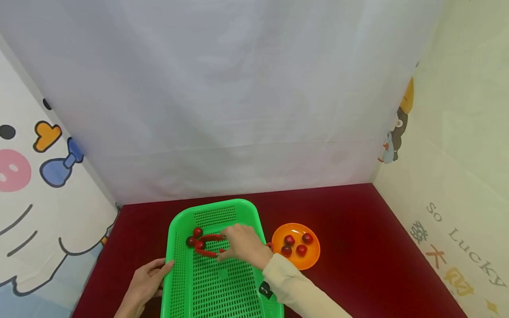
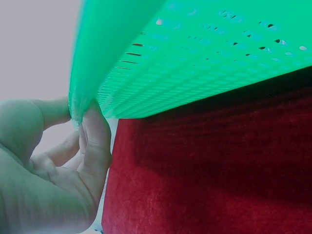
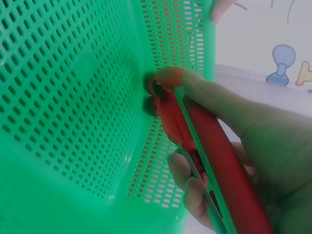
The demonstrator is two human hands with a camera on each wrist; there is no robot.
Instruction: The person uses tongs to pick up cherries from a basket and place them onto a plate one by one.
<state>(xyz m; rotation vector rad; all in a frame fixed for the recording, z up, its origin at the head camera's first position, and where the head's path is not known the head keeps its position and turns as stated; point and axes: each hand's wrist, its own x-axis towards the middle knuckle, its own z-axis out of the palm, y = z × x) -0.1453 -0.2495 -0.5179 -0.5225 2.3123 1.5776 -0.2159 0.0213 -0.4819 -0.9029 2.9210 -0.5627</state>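
Note:
My left hand [image 1: 145, 280] pinches the left rim of a green perforated plastic basket [image 1: 214, 204] between thumb and fingers; the left wrist view shows the thumb [image 2: 53, 111] at the rim. Inside the basket, my right hand [image 1: 246, 245] grips a pair of red-tipped tongs [image 3: 219, 161] with metal arms and red handle covers. The tong tips lie around a small dark-red round fruit [image 1: 201, 244] near the basket's left wall. Beside it sit two similar fruits, a brighter red one [image 1: 198, 231] and a darker one [image 1: 191, 241]. My fingers hide the middle of the tongs.
An orange plate [image 1: 301, 263] with several red round fruits [image 1: 289, 240] stands right of the basket, close to my right forearm. The table has a dark red cloth [image 1: 350, 247]. A pale curtain [image 1: 254, 110] hangs behind, with printed cloths at both sides.

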